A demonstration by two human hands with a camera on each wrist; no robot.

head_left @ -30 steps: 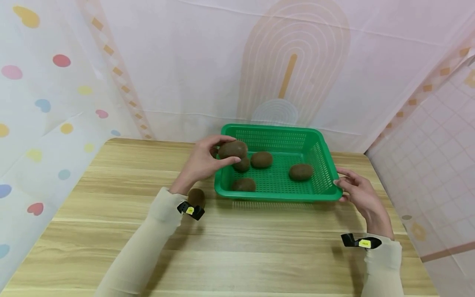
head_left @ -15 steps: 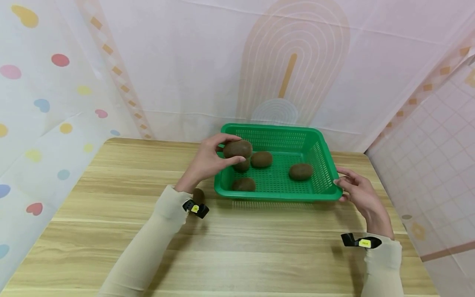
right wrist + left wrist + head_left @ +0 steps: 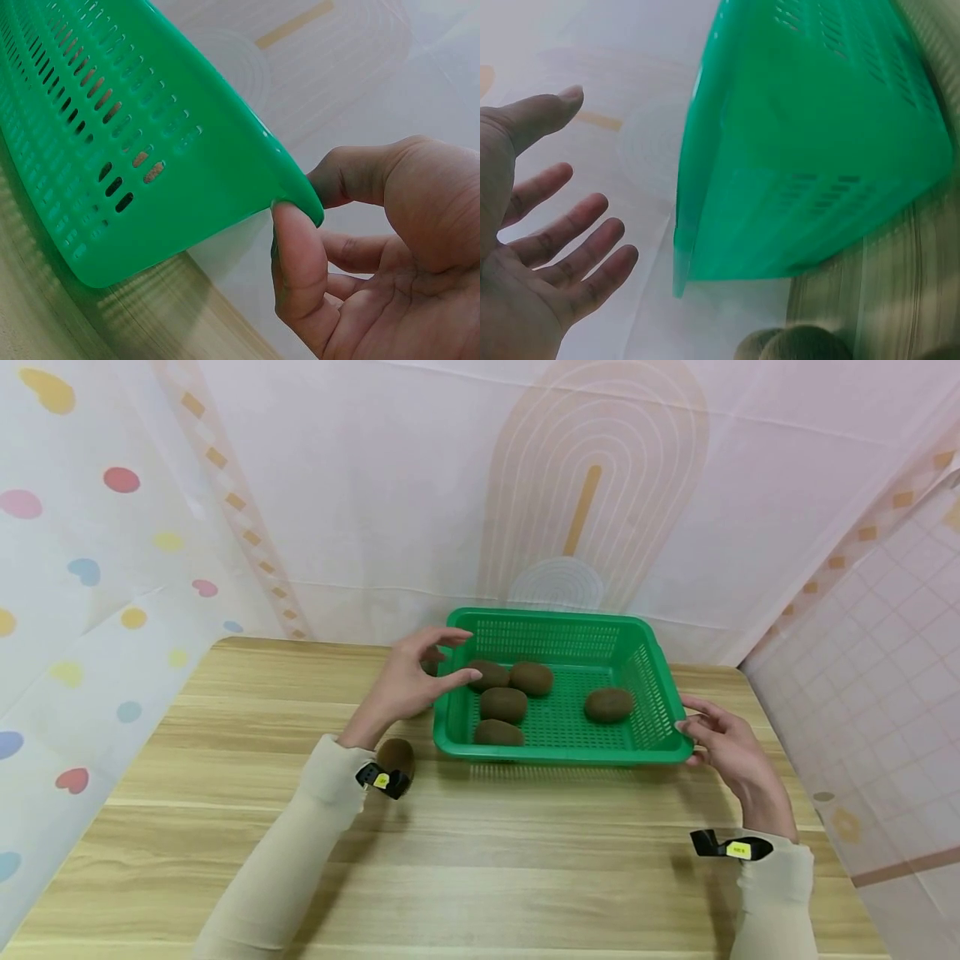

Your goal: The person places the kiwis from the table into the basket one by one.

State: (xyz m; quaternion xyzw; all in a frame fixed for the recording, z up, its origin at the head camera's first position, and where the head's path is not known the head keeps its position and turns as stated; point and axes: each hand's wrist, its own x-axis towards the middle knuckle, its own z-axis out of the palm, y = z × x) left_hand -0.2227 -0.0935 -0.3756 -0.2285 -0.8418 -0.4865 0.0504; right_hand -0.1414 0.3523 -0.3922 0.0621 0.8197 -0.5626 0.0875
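Observation:
A green plastic basket [image 3: 555, 753] with slotted walls stands on the table, holding several brown kiwis [image 3: 503, 704]. Over its left rim is my left hand [image 3: 406, 680], thumb and fingers spread apart with nothing between them; the left wrist view shows the palm free of the basket wall [image 3: 780, 150]. My right hand [image 3: 726, 750] pinches the basket's right front corner between thumb and fingers, as the right wrist view shows closely. One kiwi [image 3: 395, 755] lies on the table beside my left wrist. Behind the left hand sits at least one more, mostly hidden.
The wooden table [image 3: 480, 877] extends in front of the basket and to both sides. A patterned cloth backdrop [image 3: 390, 510] hangs right behind it, with further cloth walls at left and right. Kiwis [image 3: 802, 345] rest on the table outside the basket's left end.
My left hand carried a kiwi further over the basket and let it go among the others at the left end, then drew back slightly left. The right hand kept its place.

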